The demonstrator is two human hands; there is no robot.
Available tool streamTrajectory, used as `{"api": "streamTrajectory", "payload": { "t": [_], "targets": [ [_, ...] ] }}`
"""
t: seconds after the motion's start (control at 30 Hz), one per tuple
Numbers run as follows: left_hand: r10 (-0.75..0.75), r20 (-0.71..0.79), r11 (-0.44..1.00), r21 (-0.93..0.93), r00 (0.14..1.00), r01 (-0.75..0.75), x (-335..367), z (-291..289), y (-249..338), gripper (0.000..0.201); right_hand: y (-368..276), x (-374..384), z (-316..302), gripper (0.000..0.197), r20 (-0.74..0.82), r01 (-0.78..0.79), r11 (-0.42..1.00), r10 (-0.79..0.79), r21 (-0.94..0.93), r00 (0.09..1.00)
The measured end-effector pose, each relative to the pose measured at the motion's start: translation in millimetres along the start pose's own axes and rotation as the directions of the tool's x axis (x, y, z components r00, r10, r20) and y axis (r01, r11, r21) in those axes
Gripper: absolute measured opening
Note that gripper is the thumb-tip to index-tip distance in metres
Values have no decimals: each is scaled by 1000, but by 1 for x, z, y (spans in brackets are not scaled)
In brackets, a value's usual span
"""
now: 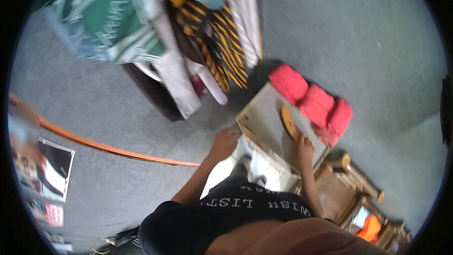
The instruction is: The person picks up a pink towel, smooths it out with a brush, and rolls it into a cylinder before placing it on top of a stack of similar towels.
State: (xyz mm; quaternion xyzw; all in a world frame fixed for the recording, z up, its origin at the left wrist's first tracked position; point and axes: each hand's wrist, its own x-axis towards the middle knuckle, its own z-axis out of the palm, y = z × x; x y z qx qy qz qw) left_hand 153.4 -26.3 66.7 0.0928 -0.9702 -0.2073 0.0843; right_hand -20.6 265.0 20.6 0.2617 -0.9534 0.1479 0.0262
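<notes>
My right hand (304, 150) is closed around the near end of a long tan piece with a rounded tip (287, 119). It looks like a wooden brush or handle, but its exact kind is not clear. The piece lies over the pale grey top of a small cabinet (269, 106). Just left of the cabinet's near left corner is my left hand (225, 144), somewhat blurred, fingers loosely bent and apart, nothing visible in it. Along the cabinet's far right edge sit several bundles of folded red cloth (317, 104).
Clothes hang at the upper left, including a black-and-yellow striped garment (229, 42) and a green-and-white one (115, 16). A wooden piece of furniture (337, 184) with an orange item (370, 229) stands at the lower right. An orange-brown strip (108, 150) crosses the left side, near posters (56, 167).
</notes>
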Motion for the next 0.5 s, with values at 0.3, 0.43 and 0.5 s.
{"api": "streamTrajectory", "payload": {
  "t": [0.3,0.43,0.5],
  "targets": [
    [154,100,973,-190,983,-133,-5,-133,38,40,-15,24,-62,54,26,131,991,-131,-11,991],
    [335,1,939,-86,942,-334,4,-252,78,39,-27,41,-99,45,48,294,944,-304,150,951],
    [385,-52,920,98,921,-379,5,-306,91,44,-34,50,-105,42,62,298,926,-320,232,945]
  ]
}}
